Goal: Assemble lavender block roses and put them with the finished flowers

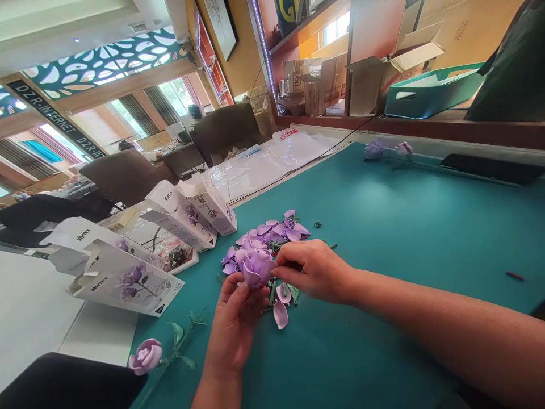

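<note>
A purple artificial rose head point(256, 266) with layered petals is held up over the table by my left hand point(239, 312), whose fingers wrap round its base. My right hand point(317, 271) is closed in a pinch at the right edge of the bloom, thumb and forefinger touching an outer petal. Behind and below the flower lies a pile of loose purple petals point(270, 230) with green stem pieces. Two pale pink petals, one of them a single petal point(280, 316) nearer me, rest just below my hands.
White flower boxes point(128, 278) stand open at the left. A finished pink rose point(146, 357) with a green stem lies front left. More roses point(374, 149) lie at the far edge of the green table point(409, 238). A small red rod point(515, 276) is at the right.
</note>
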`<act>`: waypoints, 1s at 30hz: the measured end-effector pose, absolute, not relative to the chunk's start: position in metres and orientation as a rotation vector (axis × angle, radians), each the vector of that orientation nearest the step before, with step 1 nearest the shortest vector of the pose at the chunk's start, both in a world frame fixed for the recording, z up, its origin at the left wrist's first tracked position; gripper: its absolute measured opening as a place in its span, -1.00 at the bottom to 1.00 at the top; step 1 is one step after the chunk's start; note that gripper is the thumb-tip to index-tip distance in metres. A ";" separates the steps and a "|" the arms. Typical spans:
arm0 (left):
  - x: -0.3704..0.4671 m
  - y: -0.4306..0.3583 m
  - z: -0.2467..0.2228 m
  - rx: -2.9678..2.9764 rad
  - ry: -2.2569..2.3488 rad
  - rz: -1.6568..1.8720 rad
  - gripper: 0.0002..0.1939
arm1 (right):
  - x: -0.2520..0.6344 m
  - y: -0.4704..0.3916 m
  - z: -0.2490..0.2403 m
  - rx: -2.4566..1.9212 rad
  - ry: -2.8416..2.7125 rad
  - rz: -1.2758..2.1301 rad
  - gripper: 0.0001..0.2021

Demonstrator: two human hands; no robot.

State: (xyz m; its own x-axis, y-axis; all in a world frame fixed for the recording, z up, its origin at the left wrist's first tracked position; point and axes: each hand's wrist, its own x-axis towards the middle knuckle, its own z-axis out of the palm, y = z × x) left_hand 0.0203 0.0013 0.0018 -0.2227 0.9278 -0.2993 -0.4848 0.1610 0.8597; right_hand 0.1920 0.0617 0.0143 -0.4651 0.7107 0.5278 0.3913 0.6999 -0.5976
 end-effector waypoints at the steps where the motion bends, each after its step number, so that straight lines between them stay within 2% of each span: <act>1: 0.020 0.001 0.002 0.531 1.151 1.418 -0.64 | 0.192 0.062 0.014 -0.836 -2.111 0.510 -0.84; 10: 0.020 0.001 0.001 0.573 1.108 1.433 -0.65 | 0.192 0.062 0.013 -0.848 -2.152 0.501 -0.85; 30: 0.022 0.002 0.001 0.439 1.215 1.419 -0.50 | 0.194 0.064 0.016 -0.873 -2.290 0.435 -0.84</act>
State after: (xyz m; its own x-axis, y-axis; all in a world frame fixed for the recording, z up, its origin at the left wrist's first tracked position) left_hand 0.0217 0.0022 0.0014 -0.2704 0.8893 -0.3687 -0.5013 0.1969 0.8426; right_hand 0.1942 0.0642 0.0156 -0.5737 0.6852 0.4488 0.4731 0.7245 -0.5013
